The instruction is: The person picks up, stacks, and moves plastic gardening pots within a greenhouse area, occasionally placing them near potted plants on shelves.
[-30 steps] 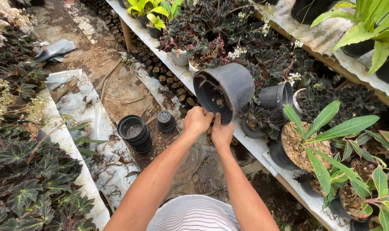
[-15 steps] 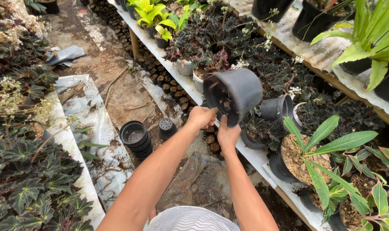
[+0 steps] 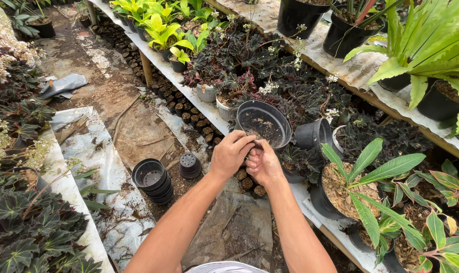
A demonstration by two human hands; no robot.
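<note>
Both my hands hold an empty black plastic pot (image 3: 263, 124) by its near rim, above the edge of the white plant shelf (image 3: 189, 91). My left hand (image 3: 231, 153) grips the rim from the left, fingers curled over it. My right hand (image 3: 262, 163) pinches the rim just beside it. The pot's mouth faces up and toward me, with a little soil and leaf debris stuck inside. Dark-leaved begonias (image 3: 249, 55) crowd the shelf right behind the pot.
A stack of empty black pots (image 3: 151, 178) and a small upturned pot (image 3: 189, 164) sit on the muddy ground at left. A pot of dry mulch with a green-leaved plant (image 3: 348, 189) stands right of my hands. Small pots line the ground under the shelf. More begonias fill the left bench (image 3: 32, 237).
The pot has swung from lying tilted on its side to mouth upward and lower over the shelf edge. My hands have shifted along its rim.
</note>
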